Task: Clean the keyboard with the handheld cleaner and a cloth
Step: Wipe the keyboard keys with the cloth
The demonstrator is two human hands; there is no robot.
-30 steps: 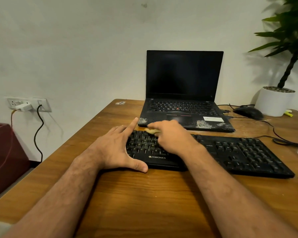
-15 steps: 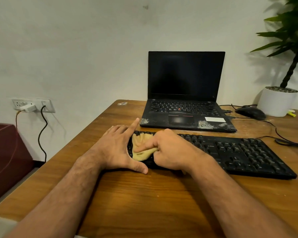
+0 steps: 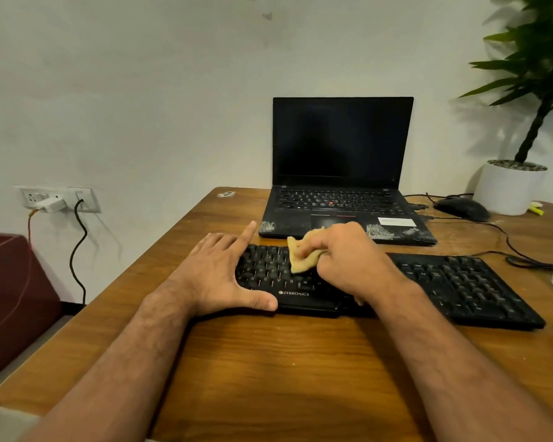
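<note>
From the head view, a black keyboard (image 3: 460, 285) with the word ZEBRONICS on its front edge lies on a brown wooden table (image 3: 284, 371), just in front of an open black laptop (image 3: 342, 173) with a dark screen.

The left hand (image 3: 217, 275) rests on the left end of the keyboard. Its fingers (image 3: 248, 232) are straight and spread, the index finger points away toward the laptop, and the thumb lies along the front edge of the keyboard, so it presses and holds nothing.

The right hand (image 3: 348, 260) is over the left-middle part of the keys. Its fingers are curled around a yellowish cloth (image 3: 300, 258), which is bunched and touches the keys just below the hand. A small piece of the same colour seems to show under the wrist, but it is too blurred to be sure.

At the far right of the table there is a black mouse (image 3: 462, 208) with its cable, and behind it a white pot (image 3: 508, 189) with a green plant (image 3: 537, 65). On the wall at left a socket panel (image 3: 58, 199) carries a white adapter and a black cable.
</note>
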